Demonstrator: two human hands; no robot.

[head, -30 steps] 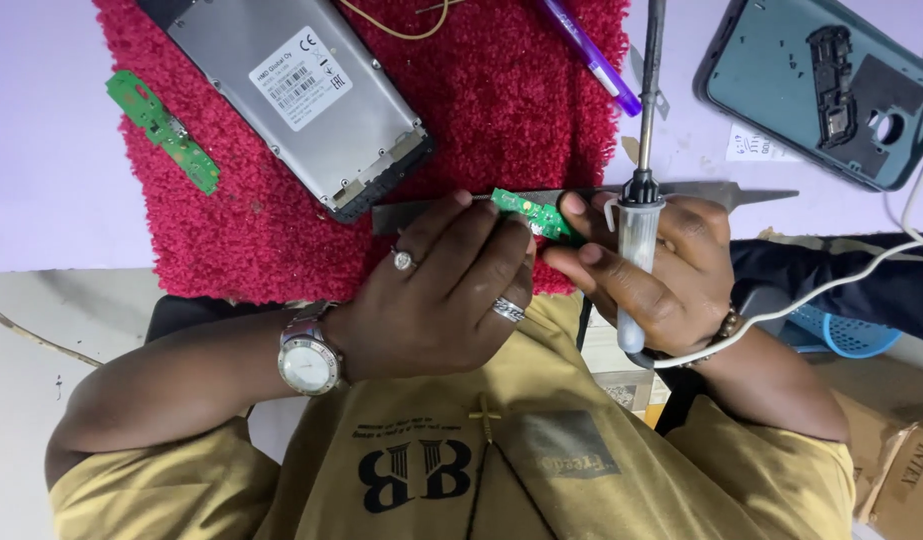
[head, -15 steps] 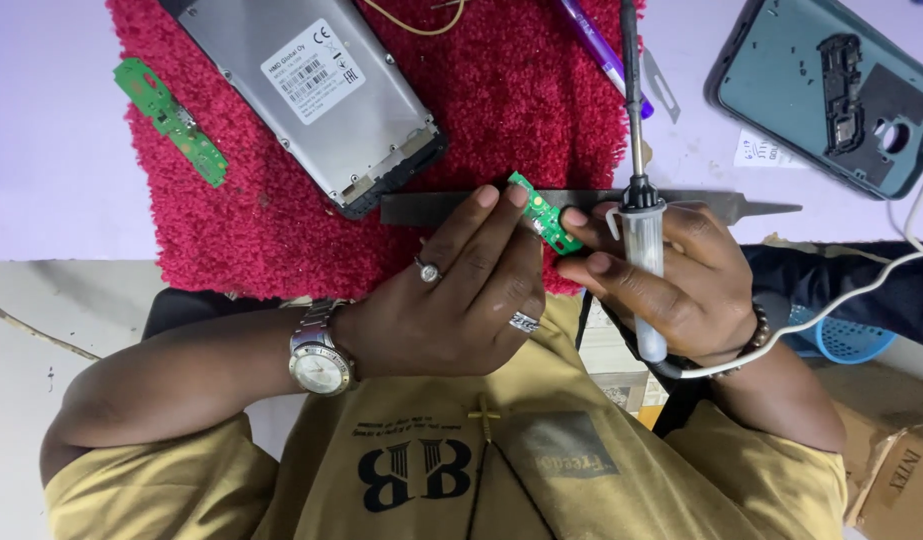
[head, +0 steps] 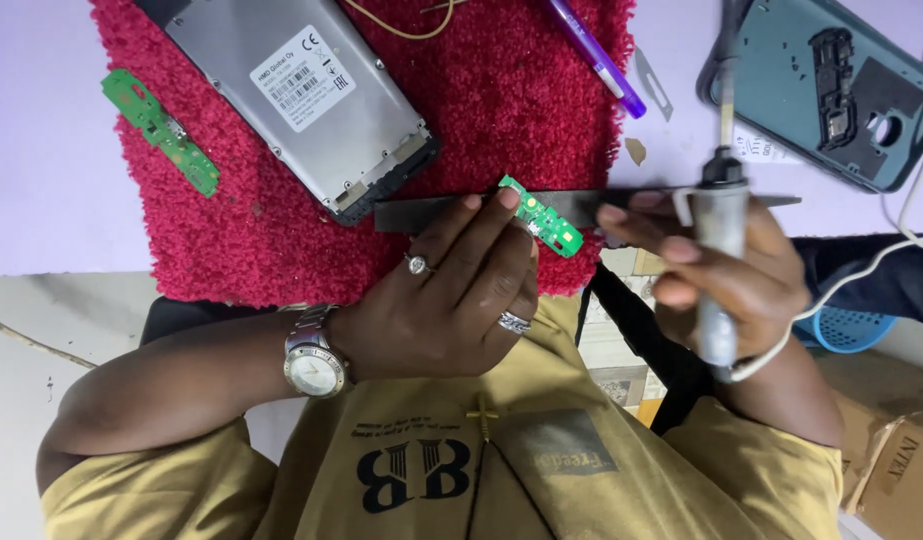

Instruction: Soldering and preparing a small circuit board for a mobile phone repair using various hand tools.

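A spare green board (head: 161, 132) lies at the red mat's (head: 281, 240) left edge, the phone (head: 301, 95) beside it. Left hand (head: 451, 300): fingers pinched on a small green board (head: 543, 217) at the mat's front edge. Right hand (head: 721, 270): fingers wrapped round a soldering iron (head: 719, 215), just beside the board. The teal cover (head: 831, 90) rests on the lilac surface (head: 41, 190), far right.

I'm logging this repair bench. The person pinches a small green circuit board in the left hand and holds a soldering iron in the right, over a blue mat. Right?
Not quite: the mat is red, not blue, as the head view shows. The left hand does pinch the small green circuit board, and the right hand holds the soldering iron.
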